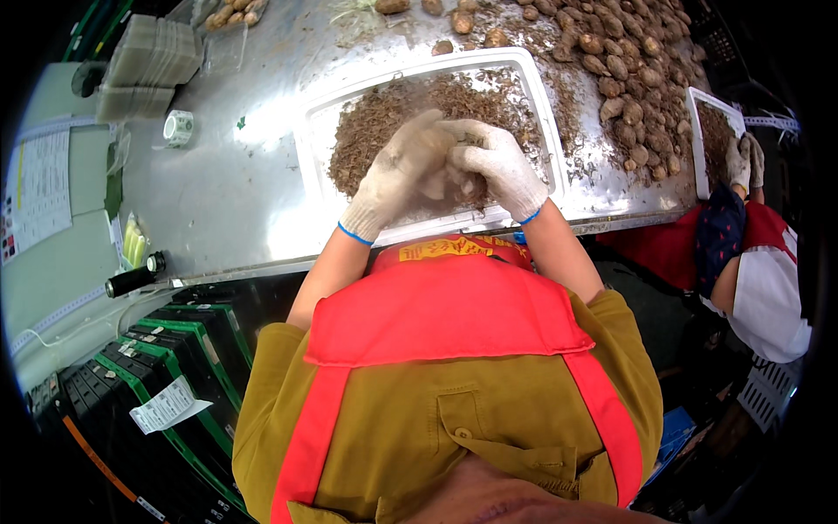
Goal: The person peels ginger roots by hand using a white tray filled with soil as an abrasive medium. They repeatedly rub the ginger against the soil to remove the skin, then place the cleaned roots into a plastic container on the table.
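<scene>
Both my hands, in white knit gloves with blue cuff edges, meet above a white tray (559, 166) of loose brown fibrous skin scraps (360, 131). My right hand (500, 168) is curled with bent fingers around a small brown taro (470, 185), mostly hidden by the glove. Against it moves my left hand (400, 170), smeared by motion, so its fingers are hard to make out. Beyond the tray's right side, a large heap of brown taros (633, 83) lies on the metal table (236, 192).
Stacked clear plastic boxes (148, 57) and a label roll (178, 128) are at the left. Several taros (463, 22) lie behind the tray. On the right a co-worker's gloved hands (744, 164) are beside another tray (698, 144). Black-green crates (166, 349) stand below left.
</scene>
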`<state>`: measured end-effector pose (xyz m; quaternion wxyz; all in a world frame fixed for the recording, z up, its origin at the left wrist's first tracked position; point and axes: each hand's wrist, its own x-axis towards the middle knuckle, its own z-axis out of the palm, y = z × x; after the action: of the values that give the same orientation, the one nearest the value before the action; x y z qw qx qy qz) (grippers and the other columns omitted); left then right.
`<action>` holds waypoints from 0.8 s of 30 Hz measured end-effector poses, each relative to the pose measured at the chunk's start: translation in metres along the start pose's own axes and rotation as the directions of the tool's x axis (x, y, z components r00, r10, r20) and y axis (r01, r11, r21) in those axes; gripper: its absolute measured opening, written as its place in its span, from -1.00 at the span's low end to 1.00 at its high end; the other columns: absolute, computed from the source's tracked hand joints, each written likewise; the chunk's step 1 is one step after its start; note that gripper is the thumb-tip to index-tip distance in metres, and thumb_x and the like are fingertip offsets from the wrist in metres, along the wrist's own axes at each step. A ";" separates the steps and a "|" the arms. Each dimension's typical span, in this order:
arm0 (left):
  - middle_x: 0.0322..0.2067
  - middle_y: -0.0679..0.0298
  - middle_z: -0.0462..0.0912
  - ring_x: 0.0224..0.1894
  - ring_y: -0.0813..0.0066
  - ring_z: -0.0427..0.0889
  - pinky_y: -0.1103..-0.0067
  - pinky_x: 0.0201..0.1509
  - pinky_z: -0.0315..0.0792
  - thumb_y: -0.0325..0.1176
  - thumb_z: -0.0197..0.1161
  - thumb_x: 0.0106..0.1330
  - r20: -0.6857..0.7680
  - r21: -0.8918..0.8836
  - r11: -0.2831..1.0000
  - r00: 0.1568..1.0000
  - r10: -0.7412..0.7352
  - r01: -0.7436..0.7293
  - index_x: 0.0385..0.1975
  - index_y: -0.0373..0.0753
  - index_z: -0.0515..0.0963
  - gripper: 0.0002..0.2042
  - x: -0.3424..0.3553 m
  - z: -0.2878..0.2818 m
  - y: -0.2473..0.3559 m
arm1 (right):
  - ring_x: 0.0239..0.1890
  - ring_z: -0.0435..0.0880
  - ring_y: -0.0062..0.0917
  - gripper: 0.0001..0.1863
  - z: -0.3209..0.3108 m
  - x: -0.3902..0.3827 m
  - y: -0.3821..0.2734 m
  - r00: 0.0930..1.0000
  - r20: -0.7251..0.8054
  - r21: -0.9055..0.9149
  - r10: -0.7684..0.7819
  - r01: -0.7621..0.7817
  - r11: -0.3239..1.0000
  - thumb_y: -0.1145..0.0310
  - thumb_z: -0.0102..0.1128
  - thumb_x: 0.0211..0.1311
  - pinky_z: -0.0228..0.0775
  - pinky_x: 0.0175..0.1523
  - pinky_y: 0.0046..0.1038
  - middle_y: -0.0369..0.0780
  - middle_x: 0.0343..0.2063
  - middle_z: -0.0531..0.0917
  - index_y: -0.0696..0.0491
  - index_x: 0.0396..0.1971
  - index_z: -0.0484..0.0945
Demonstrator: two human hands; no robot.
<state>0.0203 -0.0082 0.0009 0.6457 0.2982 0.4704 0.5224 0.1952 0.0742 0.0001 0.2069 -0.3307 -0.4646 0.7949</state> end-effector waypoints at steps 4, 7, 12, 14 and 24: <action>0.13 0.16 0.58 0.19 0.37 0.54 0.47 0.27 0.44 0.17 0.29 0.35 0.011 0.053 0.993 0.994 0.106 -0.107 0.41 -0.31 0.29 -0.20 -0.002 -0.009 -0.008 | -0.51 0.58 -0.64 -0.49 -0.003 0.006 0.008 0.992 0.094 0.218 0.087 -0.106 0.970 0.47 0.18 0.21 0.47 -0.38 -0.60 -0.26 -0.46 0.65 0.28 0.19 0.51; 0.06 0.20 0.62 0.03 0.45 0.59 0.54 0.11 0.51 0.09 0.28 0.39 0.009 0.136 0.985 0.995 0.102 -0.103 0.41 -0.31 0.30 -0.26 -0.004 -0.010 -0.003 | -0.50 0.59 -0.63 -0.49 0.001 0.005 0.008 0.994 0.073 0.199 0.082 -0.095 0.975 0.50 0.18 0.18 0.47 -0.39 -0.59 -0.26 -0.46 0.64 0.27 0.17 0.53; -0.20 0.25 0.69 -0.39 0.59 0.58 0.64 -0.32 0.52 0.09 0.12 0.48 -0.035 0.264 0.959 0.992 0.120 -0.106 0.39 -0.28 0.33 -0.35 -0.003 -0.009 -0.006 | -0.46 0.61 -0.62 -0.59 0.003 0.004 0.009 0.997 0.026 0.066 0.076 -0.078 0.995 0.50 0.15 0.19 0.49 -0.36 -0.59 -0.25 -0.43 0.66 0.25 0.06 0.60; -0.32 0.25 0.69 -0.50 0.56 0.57 0.63 -0.42 0.51 0.16 0.05 0.49 0.018 0.142 0.988 0.998 0.056 -0.058 0.37 -0.25 0.35 -0.34 0.003 -0.016 -0.011 | -0.50 0.59 -0.64 -0.68 0.008 0.011 0.020 0.982 -0.092 -0.276 -0.165 0.134 0.952 0.48 0.17 0.19 0.46 -0.38 -0.59 -0.27 -0.45 0.65 0.21 -0.05 0.60; -0.35 0.13 0.75 -0.36 0.26 0.75 0.33 -0.31 0.64 0.29 -0.05 0.47 0.097 -0.745 0.593 0.929 -0.358 0.306 0.31 -0.23 0.43 -0.29 0.009 -0.001 -0.001 | -0.35 0.64 -0.68 -0.73 0.001 0.011 0.020 0.973 -0.136 -0.237 -0.186 0.150 0.960 0.40 0.17 0.33 0.51 -0.23 -0.58 -0.27 -0.33 0.71 0.22 -0.07 0.64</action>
<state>0.0194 -0.0003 -0.0029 0.7809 -0.1034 0.2809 0.5483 0.1864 0.0709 -0.0205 0.2709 -0.3727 -0.5607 0.6880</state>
